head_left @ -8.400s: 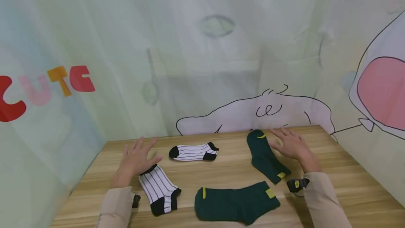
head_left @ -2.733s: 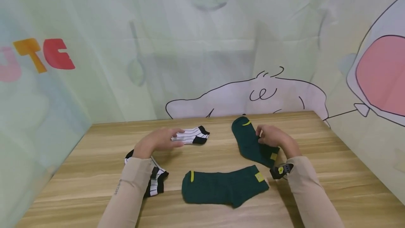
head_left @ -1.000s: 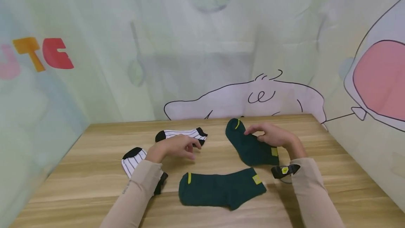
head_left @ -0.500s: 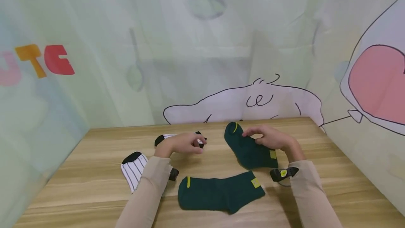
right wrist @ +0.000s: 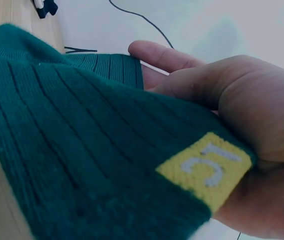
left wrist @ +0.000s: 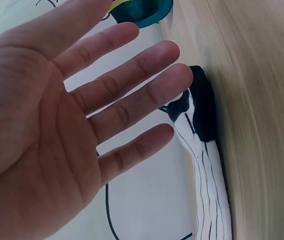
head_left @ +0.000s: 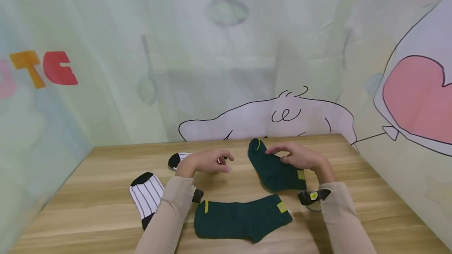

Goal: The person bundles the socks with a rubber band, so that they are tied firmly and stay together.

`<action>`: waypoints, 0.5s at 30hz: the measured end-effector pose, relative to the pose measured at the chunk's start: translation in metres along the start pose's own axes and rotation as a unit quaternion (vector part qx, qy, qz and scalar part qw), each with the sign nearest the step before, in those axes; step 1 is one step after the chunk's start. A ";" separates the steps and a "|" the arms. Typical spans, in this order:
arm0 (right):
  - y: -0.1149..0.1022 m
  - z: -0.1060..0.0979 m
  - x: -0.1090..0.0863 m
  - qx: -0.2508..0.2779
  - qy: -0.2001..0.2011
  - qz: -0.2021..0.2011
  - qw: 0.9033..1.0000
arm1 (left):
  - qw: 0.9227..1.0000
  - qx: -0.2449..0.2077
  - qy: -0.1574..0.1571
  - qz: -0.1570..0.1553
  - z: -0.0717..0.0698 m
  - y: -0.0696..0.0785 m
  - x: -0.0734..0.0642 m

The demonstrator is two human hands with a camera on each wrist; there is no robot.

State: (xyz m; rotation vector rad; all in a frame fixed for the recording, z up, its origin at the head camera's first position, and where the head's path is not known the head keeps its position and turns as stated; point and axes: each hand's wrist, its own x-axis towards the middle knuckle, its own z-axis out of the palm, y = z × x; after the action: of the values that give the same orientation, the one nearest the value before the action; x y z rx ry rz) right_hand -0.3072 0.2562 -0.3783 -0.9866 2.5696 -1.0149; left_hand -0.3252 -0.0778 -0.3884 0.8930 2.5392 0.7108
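Note:
My left hand (head_left: 208, 161) hovers over the far striped sock (head_left: 174, 161), hiding most of it in the head view. Its fingers are extended and hold nothing in the left wrist view, where that white sock with black ends (left wrist: 209, 185) lies beyond the fingertips. My right hand (head_left: 301, 156) rests along the edge of the far dark green sock (head_left: 273, 173), index finger and thumb apart. In the right wrist view this ribbed sock (right wrist: 81, 125) with its yellow tag covers part of the hand. A second green sock (head_left: 226, 219) lies flat in front.
Another striped sock (head_left: 146, 195) lies at the left, partly under the left sleeve (head_left: 171, 211). All rests on a wooden table (head_left: 88, 203). A printed curtain (head_left: 141, 66) stands behind the far edge and along both sides.
Earlier, both hands were spread wide. The left hand has come inward over the far striped sock. The right hand has moved onto the far green sock, which has turned; both striped socks are now partly covered.

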 end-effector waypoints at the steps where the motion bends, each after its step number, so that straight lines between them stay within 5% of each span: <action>1: -0.001 -0.001 0.000 0.003 -0.001 0.000 1.000 | 1.000 0.002 0.001 0.001 0.000 0.000 0.001; 15: -0.012 -0.004 0.004 0.040 -0.020 -0.030 0.999 | 1.000 -0.004 -0.018 0.020 0.014 0.006 0.015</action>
State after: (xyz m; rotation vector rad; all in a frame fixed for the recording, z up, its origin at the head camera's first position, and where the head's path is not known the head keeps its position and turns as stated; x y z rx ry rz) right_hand -0.3056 0.2495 -0.3676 -1.0587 2.4602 -1.0940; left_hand -0.3262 -0.0593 -0.3990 0.9492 2.4907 0.7097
